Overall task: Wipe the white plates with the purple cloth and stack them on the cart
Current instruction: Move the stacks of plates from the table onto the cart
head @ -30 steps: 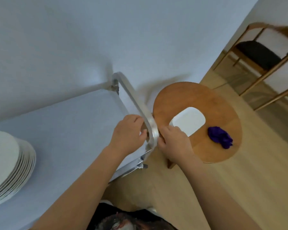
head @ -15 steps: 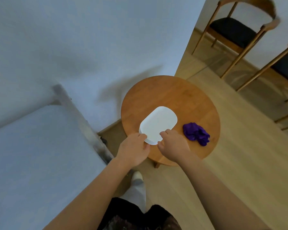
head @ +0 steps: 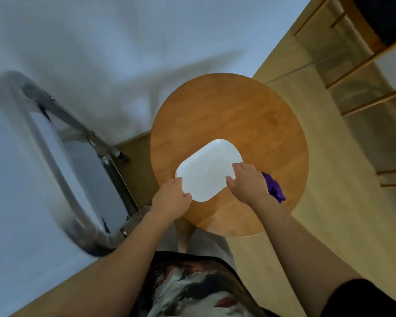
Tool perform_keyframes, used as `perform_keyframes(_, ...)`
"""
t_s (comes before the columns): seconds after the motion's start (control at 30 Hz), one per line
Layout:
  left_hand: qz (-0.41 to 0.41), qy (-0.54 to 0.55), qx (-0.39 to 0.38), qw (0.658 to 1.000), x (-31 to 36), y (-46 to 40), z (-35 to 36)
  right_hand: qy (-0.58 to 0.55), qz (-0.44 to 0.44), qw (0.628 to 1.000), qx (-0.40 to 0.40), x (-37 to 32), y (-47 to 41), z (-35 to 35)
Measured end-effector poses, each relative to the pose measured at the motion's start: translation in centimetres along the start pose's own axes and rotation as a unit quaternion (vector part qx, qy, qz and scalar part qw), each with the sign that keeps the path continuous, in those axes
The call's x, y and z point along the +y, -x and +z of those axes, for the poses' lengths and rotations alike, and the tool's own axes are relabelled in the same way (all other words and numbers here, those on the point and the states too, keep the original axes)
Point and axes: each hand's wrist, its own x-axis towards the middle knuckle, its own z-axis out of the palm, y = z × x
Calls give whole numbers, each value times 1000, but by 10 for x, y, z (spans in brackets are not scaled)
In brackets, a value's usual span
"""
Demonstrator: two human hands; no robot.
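Since half a sec ago both hands have spread along the plate: right hand (head: 249,185) slid from the near rim to the right edge, now partly covering the cloth; left hand (head: 172,200) stays at the near-left corner. Head tipped down too, so cart sits further left in view.

Location: one white rounded-rectangular ceramic plate (head: 207,169) lies flat on the round wooden tabletop (head: 229,110), near-centre, toward me. Crumpled purple cloth (head: 273,187) just right of plate, touching or tucked under my right hand; can't tell which.

Grip state: left, fingers curled at the plate's corner, thumb on rim, looks like a pinch on the edge. Right, fingers relaxed, laid on the right rim, thumb on the plate face; not clamped as far as I can see.

Handling (judgement): plate is stiff, glazed, prob. slick and breakable; moderate weight. Best hold = opposite rims, thumbs on top, fingers hooked under the lip. Cloth is soft, light, bunches; grab it as a wad.

Count: plates 1 in view; cloth 1; tabletop 1; metal-framed cart with pale deck (head: 62,154) 1, left, blurred; wooden chair w/ dark seat (head: 375,24) at least 1, top right. No stack on the cart visible from here.

Wiping not yet begun, I'd say.
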Motion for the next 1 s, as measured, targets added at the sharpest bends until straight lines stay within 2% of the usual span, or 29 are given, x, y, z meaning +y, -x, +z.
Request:
perform_keyframes(0.27,-120,94,35,988,5,-29,20,-45,-19,998,-42,27,-67,14)
perform_keyframes(0.43,-213,245,72,943,16,-43,42,-140,-19,985,-97,54,-102,25)
perform_keyframes(0.57,-245,316,159,903,21,-46,55,-323,28,933,-157,59,-109,35)
perform_keyframes(0.63,-276,355,177,875,24,-48,62,-365,40,912,-186,57,-106,41)
perform_keyframes(0.73,-309,415,184,836,27,-53,66,-425,72,884,-179,56,-103,48)
perform_keyframes(0.83,-316,433,198,821,29,-56,64,-442,81,874,-184,54,-100,42)
perform_keyframes(1.0,-318,430,209,819,33,-49,64,-470,71,859,-187,55,-91,37)
